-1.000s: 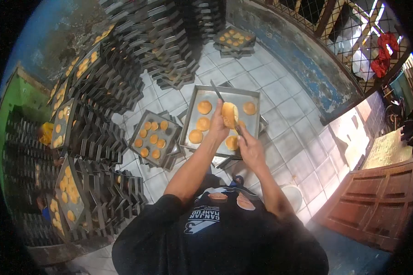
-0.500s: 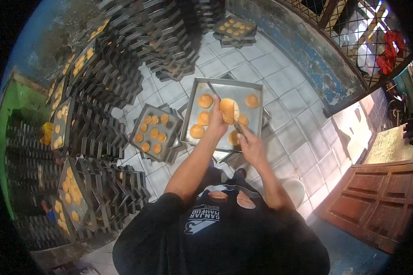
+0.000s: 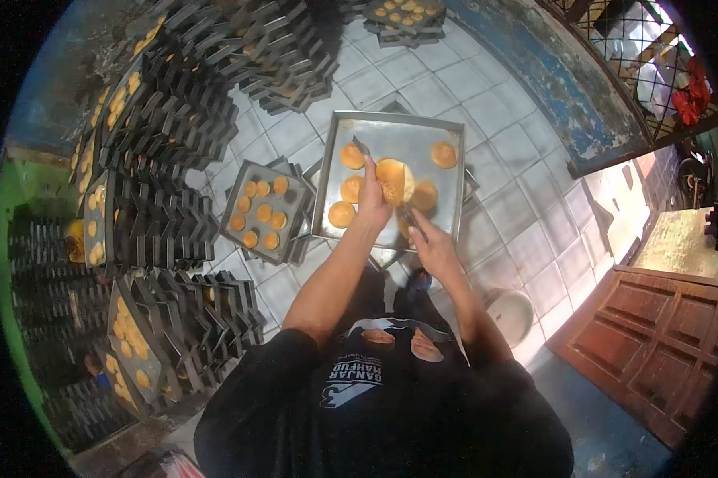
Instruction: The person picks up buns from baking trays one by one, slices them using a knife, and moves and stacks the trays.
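Observation:
My left hand (image 3: 372, 203) is closed around a golden bun (image 3: 391, 177) with a pale side, raised over a metal baking tray (image 3: 457, 187). A dark, flat blade (image 3: 361, 145) sticks out beyond the same hand; its handle is hidden. My right hand (image 3: 434, 248) grips a thin tool (image 3: 409, 217), like a spatula or knife, whose far end meets the lower edge of the bun. Several more round buns lie on the tray, among them one at the upper right (image 3: 443, 155) and one at the lower left (image 3: 341, 213).
A smaller tray of buns (image 3: 239, 179) sits on a stack to the left. Tall stacks of trays (image 3: 160, 219) line the left side. Another stacked tray (image 3: 403, 14) stands far ahead. A round pale container (image 3: 510, 315) and a wooden door (image 3: 653, 342) are on the right.
The view has shifted, so the far tray sits higher in frame. The blade beyond my left hand shows at a different angle. Both hands stay at the bun.

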